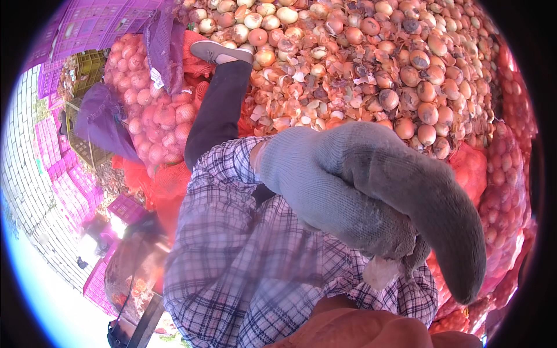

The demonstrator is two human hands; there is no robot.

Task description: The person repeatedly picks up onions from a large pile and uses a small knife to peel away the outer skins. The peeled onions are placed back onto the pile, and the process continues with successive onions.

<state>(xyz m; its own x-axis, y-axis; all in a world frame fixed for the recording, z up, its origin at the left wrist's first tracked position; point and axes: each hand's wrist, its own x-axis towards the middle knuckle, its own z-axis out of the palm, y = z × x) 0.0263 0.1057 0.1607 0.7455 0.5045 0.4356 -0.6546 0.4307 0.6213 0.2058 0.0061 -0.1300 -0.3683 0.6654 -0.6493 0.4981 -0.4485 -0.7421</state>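
Note:
My left hand [343, 187], in a grey knitted glove with a darker, soiled palm and fingers, reaches from a plaid sleeve across the middle. One long glove finger points down to the right. The other fingers are curled, and a pale, crumpled thing [382, 272] shows at their tips; its kind is unclear. My right hand [370, 330] is bare and very near the camera at the bottom edge, cut off by the frame. Its fingers look bent; what they hold, if anything, is hidden. A large heap of onions [404, 78] with loose skins lies beyond the gloved hand.
Red mesh sacks of onions [163, 126] stand at the left, with more mesh sacks [500, 187] along the right. Purple plastic crates [100, 26] and yellowish crates [89, 143] are at the left. My outstretched leg ends in a grey shoe [219, 51] by the heap.

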